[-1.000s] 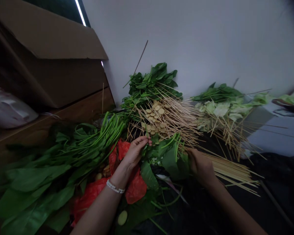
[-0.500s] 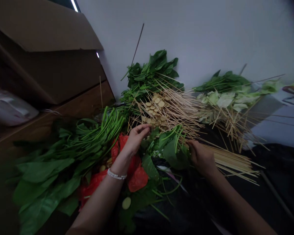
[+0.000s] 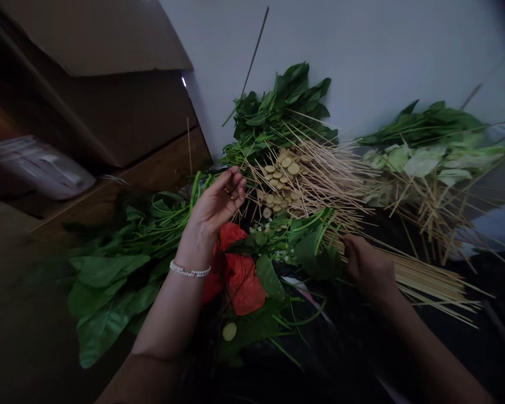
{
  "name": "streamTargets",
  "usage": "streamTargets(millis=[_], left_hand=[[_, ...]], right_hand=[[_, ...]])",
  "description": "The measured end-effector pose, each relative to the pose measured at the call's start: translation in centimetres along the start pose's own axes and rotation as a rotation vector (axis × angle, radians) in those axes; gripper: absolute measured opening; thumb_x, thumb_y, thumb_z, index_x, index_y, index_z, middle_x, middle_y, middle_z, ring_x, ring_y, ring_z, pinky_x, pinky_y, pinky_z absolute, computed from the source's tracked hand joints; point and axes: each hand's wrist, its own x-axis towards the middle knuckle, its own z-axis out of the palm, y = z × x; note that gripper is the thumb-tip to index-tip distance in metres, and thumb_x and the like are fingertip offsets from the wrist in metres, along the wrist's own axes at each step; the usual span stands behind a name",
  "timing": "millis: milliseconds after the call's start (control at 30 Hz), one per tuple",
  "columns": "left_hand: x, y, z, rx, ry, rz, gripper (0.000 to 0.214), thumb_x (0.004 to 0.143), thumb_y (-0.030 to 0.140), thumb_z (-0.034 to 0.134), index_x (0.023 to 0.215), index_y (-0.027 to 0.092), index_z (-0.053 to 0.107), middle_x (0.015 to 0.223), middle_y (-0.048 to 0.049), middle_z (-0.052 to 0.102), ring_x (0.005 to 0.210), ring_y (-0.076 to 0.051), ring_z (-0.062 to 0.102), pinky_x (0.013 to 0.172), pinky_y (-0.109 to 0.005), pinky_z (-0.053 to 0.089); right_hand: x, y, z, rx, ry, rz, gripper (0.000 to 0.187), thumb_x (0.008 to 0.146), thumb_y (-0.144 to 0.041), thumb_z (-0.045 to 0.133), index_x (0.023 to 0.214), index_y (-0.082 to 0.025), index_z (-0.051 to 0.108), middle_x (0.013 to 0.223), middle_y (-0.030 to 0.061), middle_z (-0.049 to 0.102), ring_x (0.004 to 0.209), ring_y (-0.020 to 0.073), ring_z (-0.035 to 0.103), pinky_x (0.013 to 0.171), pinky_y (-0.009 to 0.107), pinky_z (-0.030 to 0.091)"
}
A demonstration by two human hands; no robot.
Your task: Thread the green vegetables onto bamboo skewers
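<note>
My left hand (image 3: 221,199) is raised over the greens with its palm turned up, the fingers loosely curled and apart, nothing in them. A beaded bracelet (image 3: 189,270) circles that wrist. My right hand (image 3: 370,266) is closed, thumb and fingers pinched at the right edge of a bunch of green leaves (image 3: 313,247); what lies between the fingertips is hidden. Beneath its fingers runs a bundle of bare bamboo skewers (image 3: 433,283). Ahead lies a heap of skewers threaded with pale round slices (image 3: 284,174). A crumpled red plastic bag (image 3: 244,283) lies right of my left forearm.
Long-stemmed leafy greens (image 3: 109,275) spread at the left. More skewered leaves (image 3: 294,90) lean against the wall (image 3: 362,45), with skewered cabbage pieces (image 3: 425,163) at the right. A cardboard box (image 3: 109,112) and a plastic jar (image 3: 46,168) stand at the left. One loose slice (image 3: 229,331) lies in front.
My left hand has lifted away from the leaves, up and to the left, and its fingers have opened. My right hand stays beside the leaf bunch. The view has shifted slightly.
</note>
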Motion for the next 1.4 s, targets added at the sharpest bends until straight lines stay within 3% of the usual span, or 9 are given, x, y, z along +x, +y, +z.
streamTargets(millis=[133, 233, 333, 467, 600, 767, 900, 1067, 1400], left_hand=[[-2.0, -0.1, -1.1, 0.221, -0.085, 0.046, 0.011, 0.083, 0.024, 0.068, 0.09, 0.017, 0.071, 0.073, 0.0008, 0.068, 0.069, -0.008, 0.064, 0.064, -0.015, 0.05], [-4.2, -1.7, -2.5, 0.674, -0.199, -0.029, 0.018, 0.08, 0.031, 0.071, 0.086, 0.015, 0.073, 0.073, -0.0018, 0.069, 0.065, -0.009, 0.061, 0.062, -0.016, 0.048], [-5.7, -4.4, -3.6, 1.135, -0.311, -0.092, 0.031, 0.088, 0.039, 0.057, 0.08, 0.014, 0.073, 0.075, -0.005, 0.069, 0.07, -0.015, 0.061, 0.066, -0.024, 0.047], [-5.9, -8.6, -3.8, 1.778, -0.236, 0.094, 0.036, 0.091, 0.043, 0.049, 0.078, 0.017, 0.07, 0.079, -0.0063, 0.066, 0.078, -0.02, 0.062, 0.07, -0.029, 0.044], [-5.3, -11.3, -3.4, 2.027, -0.207, 0.095, 0.033, 0.086, 0.049, 0.057, 0.086, 0.019, 0.07, 0.089, -0.0084, 0.067, 0.085, -0.024, 0.063, 0.067, -0.029, 0.042], [-4.6, -10.5, -4.2, 1.888, -0.317, -0.027, 0.011, 0.077, 0.029, 0.067, 0.084, 0.021, 0.07, 0.083, -0.0038, 0.068, 0.081, -0.021, 0.062, 0.066, -0.027, 0.041], [-4.5, -8.2, -4.5, 1.404, -0.437, -0.148, 0.007, 0.076, 0.024, 0.067, 0.079, 0.017, 0.067, 0.071, 0.001, 0.064, 0.067, -0.014, 0.056, 0.062, -0.024, 0.04], [-4.5, -6.0, -4.0, 0.868, -0.439, -0.315, 0.023, 0.075, 0.029, 0.074, 0.092, 0.016, 0.067, 0.073, 0.0021, 0.064, 0.065, -0.009, 0.055, 0.062, -0.021, 0.041], [-4.5, -7.6, -4.4, 0.579, -0.406, -0.399, 0.037, 0.072, 0.033, 0.079, 0.102, 0.017, 0.066, 0.079, -0.0023, 0.069, 0.069, -0.012, 0.062, 0.065, -0.023, 0.045]], right_hand=[[0.2, 0.0, 0.0, -0.005, 0.033, -0.022, 0.018, 0.096, -0.022, 0.046, 0.099, -0.014, 0.063, 0.076, 0.0036, 0.071, 0.056, 0.0124, 0.063, 0.055, 0.023, 0.038], [0.3, 0.1, 0.1, 0.006, 0.05, -0.024, 0.018, 0.096, -0.022, 0.046, 0.098, -0.014, 0.062, 0.08, 0.0045, 0.072, 0.06, 0.0126, 0.064, 0.056, 0.022, 0.04], [0.2, 0.2, 0.3, 0.017, 0.036, -0.001, 0.018, 0.097, -0.022, 0.045, 0.097, -0.015, 0.062, 0.076, 0.0029, 0.071, 0.059, 0.0124, 0.064, 0.056, 0.022, 0.041], [0.2, 0.3, 0.5, 0.029, 0.02, 0.008, 0.02, 0.097, -0.022, 0.043, 0.096, -0.015, 0.062, 0.075, 0.0026, 0.071, 0.06, 0.0129, 0.065, 0.055, 0.022, 0.042], [0.3, 0.2, 0.5, 0.041, 0.053, 0.0, 0.019, 0.097, -0.021, 0.044, 0.099, -0.015, 0.062, 0.083, 0.0048, 0.073, 0.064, 0.0129, 0.067, 0.057, 0.022, 0.044], [0.5, 0.1, 0.3, 0.037, 0.035, 0.014, 0.022, 0.099, -0.024, 0.041, 0.096, -0.015, 0.062, 0.075, 0.0032, 0.071, 0.057, 0.0126, 0.065, 0.054, 0.023, 0.043], [0.5, 0.1, 0.3, 0.044, 0.039, 0.019, 0.021, 0.099, -0.025, 0.042, 0.098, -0.016, 0.062, 0.079, 0.0038, 0.072, 0.06, 0.013, 0.067, 0.056, 0.022, 0.044], [0.4, 0.3, 0.3, 0.08, 0.018, 0.074, 0.022, 0.098, -0.025, 0.042, 0.1, -0.016, 0.061, 0.078, 0.0042, 0.071, 0.059, 0.0131, 0.065, 0.056, 0.023, 0.044], [0.5, 0.4, 0.2, 0.115, 0.019, 0.144, 0.026, 0.099, -0.03, 0.039, 0.099, -0.017, 0.061, 0.077, 0.0041, 0.069, 0.059, 0.0133, 0.064, 0.055, 0.023, 0.043]])
